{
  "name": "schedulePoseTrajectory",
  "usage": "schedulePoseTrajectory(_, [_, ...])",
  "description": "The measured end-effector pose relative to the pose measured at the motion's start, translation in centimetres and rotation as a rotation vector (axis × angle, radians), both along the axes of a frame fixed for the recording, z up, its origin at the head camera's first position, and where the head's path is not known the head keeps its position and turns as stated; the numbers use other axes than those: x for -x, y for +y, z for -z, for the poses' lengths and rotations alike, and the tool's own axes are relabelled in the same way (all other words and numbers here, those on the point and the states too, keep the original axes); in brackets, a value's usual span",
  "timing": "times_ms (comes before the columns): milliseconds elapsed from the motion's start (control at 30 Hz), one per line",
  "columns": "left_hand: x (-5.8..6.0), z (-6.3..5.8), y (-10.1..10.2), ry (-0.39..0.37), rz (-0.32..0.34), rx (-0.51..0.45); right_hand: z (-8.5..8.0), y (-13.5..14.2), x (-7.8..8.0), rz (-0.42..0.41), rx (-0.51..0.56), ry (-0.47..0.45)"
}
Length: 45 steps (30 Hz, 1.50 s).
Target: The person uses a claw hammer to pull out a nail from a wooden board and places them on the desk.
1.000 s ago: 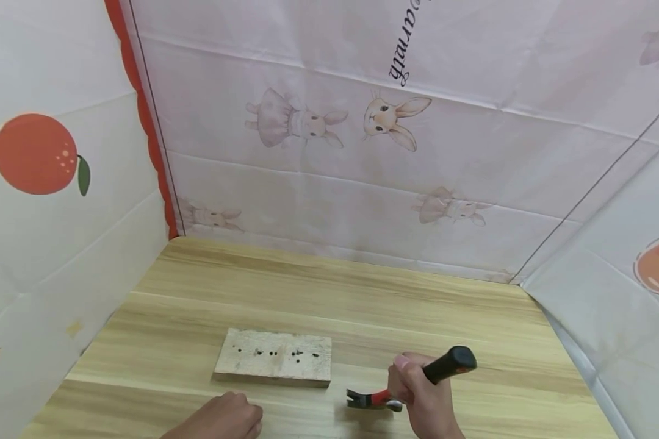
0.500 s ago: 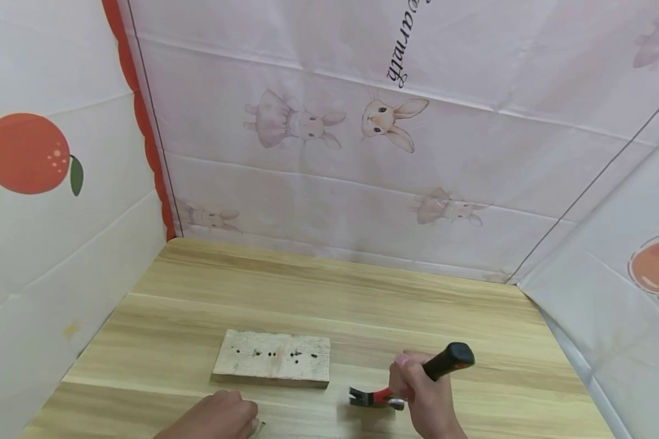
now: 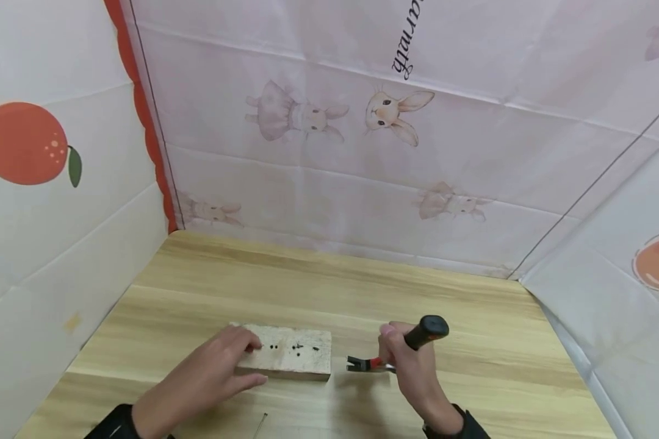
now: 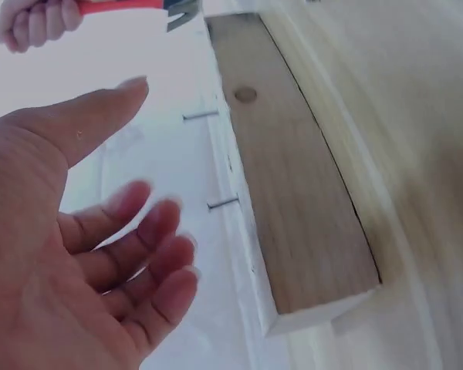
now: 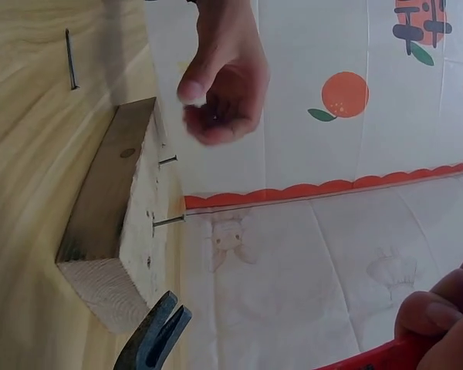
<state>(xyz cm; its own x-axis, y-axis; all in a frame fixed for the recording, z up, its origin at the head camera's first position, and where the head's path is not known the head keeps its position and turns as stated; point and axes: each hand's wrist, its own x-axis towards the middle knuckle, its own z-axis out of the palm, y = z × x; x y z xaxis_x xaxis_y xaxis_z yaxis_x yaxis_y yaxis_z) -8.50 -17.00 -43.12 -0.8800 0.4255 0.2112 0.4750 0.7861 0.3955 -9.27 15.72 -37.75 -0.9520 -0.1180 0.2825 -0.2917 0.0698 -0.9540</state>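
A pale wooden block (image 3: pixel 291 360) lies on the table, its top face marked with dark holes or nail heads. Two nails (image 4: pixel 224 203) stick up from that face. My left hand (image 3: pixel 211 372) is over the block's left end, thumb apart and fingers loosely bent; the left wrist view shows nothing in it. Right of the block, my right hand (image 3: pixel 412 372) grips a claw hammer (image 3: pixel 428 331) by its black and red handle, with the claw (image 5: pixel 154 335) pointing toward the block. One loose nail (image 3: pixel 260 425) lies on the table in front of the block.
The wood-grain table (image 3: pixel 335 286) has printed cloth walls around it. The back wall (image 3: pixel 329 183) carries rabbit pictures; the left wall (image 3: pixel 33 244) shows an orange. A dark sleeve (image 3: pixel 115 424) covers the left forearm.
My left hand has risen from the table in front of the block to above its left end, and its fingers have spread. The loose nail shows fully apart. The hammer has moved slightly forward and left.
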Motion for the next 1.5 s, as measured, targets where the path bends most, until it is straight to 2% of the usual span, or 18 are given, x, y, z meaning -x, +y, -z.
schedulePoseTrajectory(67, [0.6, 0.2, 0.0, 0.044, -0.007, 0.029, -0.3, -0.6, 0.4, -0.001, -0.021, 0.01])
schedulePoseTrajectory(133, [1.2, 0.6, -0.1, 0.039, -0.003, 0.044, -0.6, -1.2, 0.8, -0.007, -0.049, 0.026])
schedulePoseTrajectory(267, [1.9, 1.2, -0.4, -0.058, 0.003, 0.064, -0.9, -2.6, 1.6, -0.046, -0.08, 0.079])
schedulePoseTrajectory(367, [2.2, 1.5, -0.6, -0.149, -0.02, 0.077, -1.0, -3.5, 2.3, -0.102, -0.072, 0.126])
schedulePoseTrajectory(467, [2.5, 1.6, -0.6, -0.208, -0.049, 0.081, -1.0, -4.4, 3.0, -0.161, -0.054, 0.142])
schedulePoseTrajectory(733, [3.3, 1.4, -0.8, -0.146, -0.039, 0.061, -0.9, -6.6, 4.8, -0.247, -0.068, 0.143])
schedulePoseTrajectory(1033, [3.6, 1.3, -0.5, -0.201, -0.052, 0.035, -1.3, -8.6, 5.4, -0.222, -0.252, 0.034])
schedulePoseTrajectory(1233, [3.8, 1.2, -0.3, -0.223, -0.07, 0.031, -1.3, -9.4, 5.7, -0.289, -0.297, 0.021])
schedulePoseTrajectory(1500, [3.8, 1.3, -0.2, -0.267, -0.086, 0.031, -1.2, -10.3, 5.6, -0.337, -0.332, 0.024])
